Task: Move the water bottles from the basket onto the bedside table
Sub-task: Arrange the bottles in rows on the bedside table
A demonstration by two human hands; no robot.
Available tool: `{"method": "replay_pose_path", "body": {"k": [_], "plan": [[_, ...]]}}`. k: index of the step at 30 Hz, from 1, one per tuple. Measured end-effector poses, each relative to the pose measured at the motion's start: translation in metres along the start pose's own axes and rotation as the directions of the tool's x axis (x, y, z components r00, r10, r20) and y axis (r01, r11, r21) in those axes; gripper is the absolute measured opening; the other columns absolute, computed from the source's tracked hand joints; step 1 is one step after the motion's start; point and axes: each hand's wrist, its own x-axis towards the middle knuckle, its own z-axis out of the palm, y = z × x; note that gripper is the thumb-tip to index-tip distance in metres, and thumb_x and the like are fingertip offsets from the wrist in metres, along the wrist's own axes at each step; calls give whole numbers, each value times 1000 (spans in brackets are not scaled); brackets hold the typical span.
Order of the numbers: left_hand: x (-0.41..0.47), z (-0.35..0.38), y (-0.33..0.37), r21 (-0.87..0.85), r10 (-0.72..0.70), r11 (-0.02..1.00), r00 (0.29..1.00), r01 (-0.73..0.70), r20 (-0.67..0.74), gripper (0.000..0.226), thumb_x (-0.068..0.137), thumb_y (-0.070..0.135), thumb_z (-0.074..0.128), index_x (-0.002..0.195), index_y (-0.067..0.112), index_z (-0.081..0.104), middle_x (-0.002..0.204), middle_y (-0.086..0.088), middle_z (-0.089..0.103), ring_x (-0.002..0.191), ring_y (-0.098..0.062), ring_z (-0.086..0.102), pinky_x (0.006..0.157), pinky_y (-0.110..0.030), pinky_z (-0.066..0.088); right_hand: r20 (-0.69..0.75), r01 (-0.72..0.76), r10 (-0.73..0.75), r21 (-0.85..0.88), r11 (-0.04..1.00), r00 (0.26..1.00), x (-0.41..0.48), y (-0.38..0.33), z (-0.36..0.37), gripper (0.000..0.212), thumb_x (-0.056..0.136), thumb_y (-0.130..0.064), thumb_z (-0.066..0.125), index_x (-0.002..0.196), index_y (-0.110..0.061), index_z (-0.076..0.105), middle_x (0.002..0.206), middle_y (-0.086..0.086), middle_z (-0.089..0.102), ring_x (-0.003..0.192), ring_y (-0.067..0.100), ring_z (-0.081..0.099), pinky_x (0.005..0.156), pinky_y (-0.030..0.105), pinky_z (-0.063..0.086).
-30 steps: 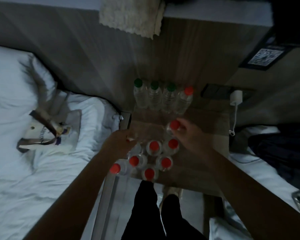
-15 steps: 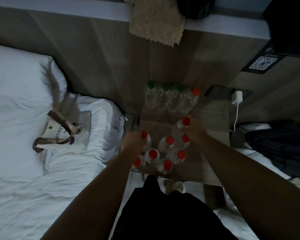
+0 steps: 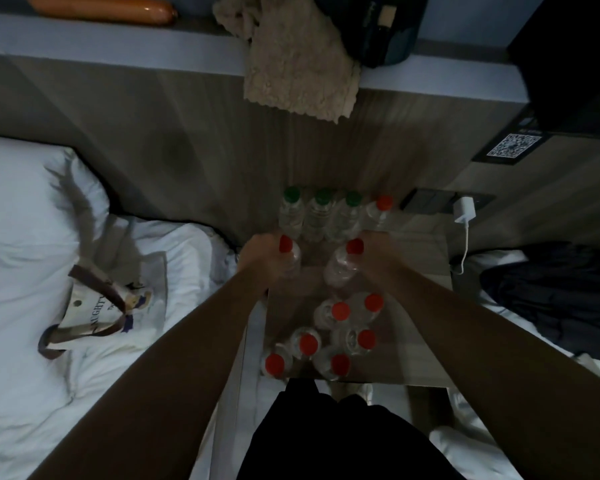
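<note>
Dim room, left hand wrapped round a red-capped bottle, right hand gripping another, both at centre frame above the bedside table, six red-capped bottles clustered lower centre, four more against the wall.

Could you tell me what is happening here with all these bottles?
A person is arranging water bottles on the bedside table between two beds. The left hand grips one red-capped bottle and the right hand grips another, both near the back row of four bottles at the wall. Six more red-capped bottles stand clustered at the front of the table. No basket is in view; a tote bag lies on the left bed.
</note>
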Motion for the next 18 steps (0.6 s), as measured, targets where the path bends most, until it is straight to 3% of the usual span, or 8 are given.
{"method": "replay_pose_path", "body": {"k": [7,13,18], "plan": [[29,-4,1,28,42,999,999,-42,-1,26,88,29,56,106,11,62,99,-14,68,94,-31,64,85,-43,52,-68,28,-34,-87,996,997,21,-18,3,14,87,-29,59,85,-15,60,84,1,63,77,17,62,65,28,46],[44,0,-2,70,68,995,998,-69,19,30,90,30,55,114,13,59,101,-12,67,94,-29,63,79,-33,48,-88,60,-65,-58,997,994,32,-25,13,17,85,-31,62,96,-19,60,92,1,65,85,19,62,70,31,48],[43,11,-15,42,45,998,999,-46,19,35,90,37,55,120,19,54,103,-10,66,97,-27,62,80,-35,49,-70,107,-110,-49,993,991,30,-25,21,18,85,-31,64,99,-21,58,96,1,66,89,19,62,78,36,52]]}}
